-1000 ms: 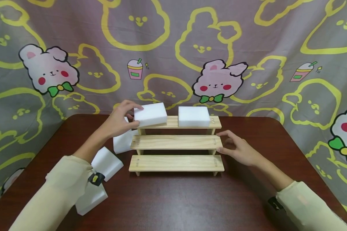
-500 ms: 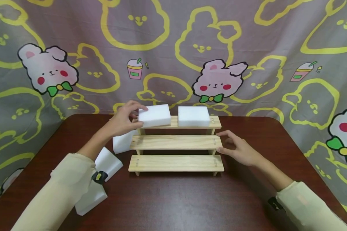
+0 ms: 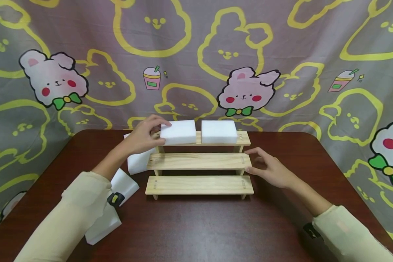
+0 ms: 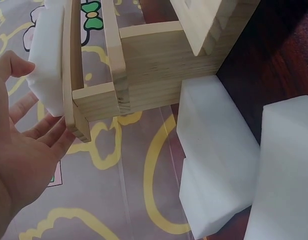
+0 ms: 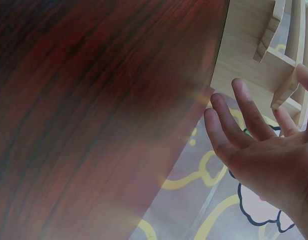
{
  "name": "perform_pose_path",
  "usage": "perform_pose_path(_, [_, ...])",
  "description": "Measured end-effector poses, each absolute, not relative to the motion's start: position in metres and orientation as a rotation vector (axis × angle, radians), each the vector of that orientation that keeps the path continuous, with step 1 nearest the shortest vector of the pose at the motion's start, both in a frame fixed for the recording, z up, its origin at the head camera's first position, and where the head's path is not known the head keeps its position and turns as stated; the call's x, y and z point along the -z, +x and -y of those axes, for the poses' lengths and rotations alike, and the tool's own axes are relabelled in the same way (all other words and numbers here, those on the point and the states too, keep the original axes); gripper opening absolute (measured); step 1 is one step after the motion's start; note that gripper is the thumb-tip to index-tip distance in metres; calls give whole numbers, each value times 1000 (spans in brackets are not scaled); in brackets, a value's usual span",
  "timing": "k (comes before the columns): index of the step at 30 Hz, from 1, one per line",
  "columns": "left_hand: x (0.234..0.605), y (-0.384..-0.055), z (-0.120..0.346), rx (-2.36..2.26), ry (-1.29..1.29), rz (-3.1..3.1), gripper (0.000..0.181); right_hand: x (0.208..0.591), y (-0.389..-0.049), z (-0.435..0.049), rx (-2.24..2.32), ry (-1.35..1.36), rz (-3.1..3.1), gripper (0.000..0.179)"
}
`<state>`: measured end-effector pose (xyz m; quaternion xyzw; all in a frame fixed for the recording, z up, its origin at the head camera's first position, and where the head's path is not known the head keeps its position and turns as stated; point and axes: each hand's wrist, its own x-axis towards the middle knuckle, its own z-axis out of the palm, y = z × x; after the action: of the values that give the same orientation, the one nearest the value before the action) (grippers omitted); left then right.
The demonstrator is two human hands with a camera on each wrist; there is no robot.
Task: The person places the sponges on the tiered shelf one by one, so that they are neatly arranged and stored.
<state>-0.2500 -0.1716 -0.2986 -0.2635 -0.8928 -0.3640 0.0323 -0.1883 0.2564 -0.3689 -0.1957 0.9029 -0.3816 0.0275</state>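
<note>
White foam block (image 3: 179,133) sits upper center on top shelf (image 3: 243,137); left hand (image 3: 145,134) pinches it, right hand (image 3: 272,169) pinches middle shelf (image 3: 199,161) end. Probably best: square with neighboring block (image 3: 219,131), release gently.

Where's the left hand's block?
In the head view, the left hand holds the white block at the left part of the top shelf, left of the other block there.
</note>
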Motion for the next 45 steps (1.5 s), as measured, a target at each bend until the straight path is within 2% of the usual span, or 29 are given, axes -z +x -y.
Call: perform_pose_path(45, [299, -254, 172, 1085, -848, 2806, 51, 369, -188, -256, 1200, -591, -2766, 48])
